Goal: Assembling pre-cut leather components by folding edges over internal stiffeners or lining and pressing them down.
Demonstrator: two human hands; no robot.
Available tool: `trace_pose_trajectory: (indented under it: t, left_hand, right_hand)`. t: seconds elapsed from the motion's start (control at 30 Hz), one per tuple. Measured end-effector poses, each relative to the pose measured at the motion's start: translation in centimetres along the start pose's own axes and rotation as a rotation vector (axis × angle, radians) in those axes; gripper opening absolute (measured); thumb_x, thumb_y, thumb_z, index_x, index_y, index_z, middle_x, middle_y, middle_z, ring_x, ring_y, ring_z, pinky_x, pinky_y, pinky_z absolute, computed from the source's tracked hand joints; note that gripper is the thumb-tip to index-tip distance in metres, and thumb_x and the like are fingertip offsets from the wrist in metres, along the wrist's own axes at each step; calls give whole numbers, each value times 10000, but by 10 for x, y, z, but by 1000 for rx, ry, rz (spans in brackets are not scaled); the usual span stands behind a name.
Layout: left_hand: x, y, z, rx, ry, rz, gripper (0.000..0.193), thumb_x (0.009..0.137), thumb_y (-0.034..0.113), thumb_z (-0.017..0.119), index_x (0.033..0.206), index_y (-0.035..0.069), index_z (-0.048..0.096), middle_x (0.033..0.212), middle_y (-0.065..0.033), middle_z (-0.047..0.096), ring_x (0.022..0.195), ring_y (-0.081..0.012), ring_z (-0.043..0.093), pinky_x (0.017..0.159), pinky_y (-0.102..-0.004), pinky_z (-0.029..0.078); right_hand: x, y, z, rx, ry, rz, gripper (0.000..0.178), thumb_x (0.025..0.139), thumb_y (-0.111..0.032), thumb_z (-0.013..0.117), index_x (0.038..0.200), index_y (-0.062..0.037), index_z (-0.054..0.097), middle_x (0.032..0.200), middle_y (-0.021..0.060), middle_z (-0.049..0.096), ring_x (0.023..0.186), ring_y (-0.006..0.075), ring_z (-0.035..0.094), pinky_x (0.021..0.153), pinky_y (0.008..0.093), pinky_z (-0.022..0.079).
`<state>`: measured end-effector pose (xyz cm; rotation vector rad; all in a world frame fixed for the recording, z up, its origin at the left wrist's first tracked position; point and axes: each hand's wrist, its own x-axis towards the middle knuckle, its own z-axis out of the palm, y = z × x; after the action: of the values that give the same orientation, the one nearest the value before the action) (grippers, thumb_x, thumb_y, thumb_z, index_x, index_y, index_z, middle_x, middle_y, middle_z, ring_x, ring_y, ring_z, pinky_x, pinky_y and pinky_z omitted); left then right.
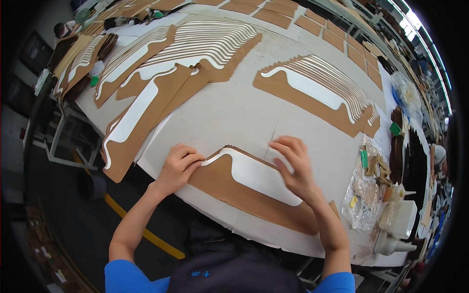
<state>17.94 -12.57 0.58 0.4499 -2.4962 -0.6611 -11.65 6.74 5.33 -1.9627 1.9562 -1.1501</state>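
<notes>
head view: near brown piece (215,178) lies at the person's edge of the worktop (220,115), long side roughly facing the body. white panel (261,178) on its face, narrow white band curving off to the upper left end. brown layer edges peek out behind the top rim, so probably more than one sheet here; can't count them.

left hand (177,166) at the left end, thumb and fingers pinched together on the tip, by the end of the white band. right hand (295,163) over the panel's right part, thumb and fingers apart, nothing gripped; can't tell if the wrist side touches the piece.

progress, judged from layout: sheets in the near set look mostly lined up, left end being worked, right end partly hidden by the forearm. three more groups look spread out in steps with white parts showing: left fanned pile (139,112) overhanging the worktop edge, far fanned pile (210,39), right fanned pile (303,90). if these need the same handling, much is left; can't tell whether they're finished or waiting. white bottle (398,219) stands at right beside clear plastic bag (364,215), neither in hand.
</notes>
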Motion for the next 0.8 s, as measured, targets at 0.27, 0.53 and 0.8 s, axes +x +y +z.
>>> trace_pose_trajectory:
  t: [0.27, 0.53, 0.8]
  left_hand:
    - [22, -9, -9, 69, -142, 235, 255, 805, -103, 688, 1029, 11, 736, 997, -91, 652, 930, -295, 635, 804, -414, 547]
    - [79, 23, 32, 266, 114, 181, 199, 873, -62, 684, 1041, 31, 735, 1066, -125, 681, 1018, -331, 639, 892, -468, 509]
    - [60, 180, 151, -156, -286, 449, 298, 897, 131, 784, 1184, 84, 720, 1284, -77, 650, 1236, -309, 587, 1037, -456, 464]
  right_hand:
    - [-229, -6, -107, -557, 247, 619, 407, 841, -67, 817, 1232, -22, 711, 1161, 137, 649, 1125, 349, 590, 992, 460, 457]
    - [-241, -15, -106, -302, 148, 642, 453, 831, -43, 822, 1271, -64, 714, 1157, 127, 623, 1018, 308, 662, 851, 390, 560]
    - [-206, -1, -111, -34, -231, 444, 381, 895, -183, 794, 1260, -115, 710, 1169, 97, 597, 938, 292, 680, 780, 417, 565]
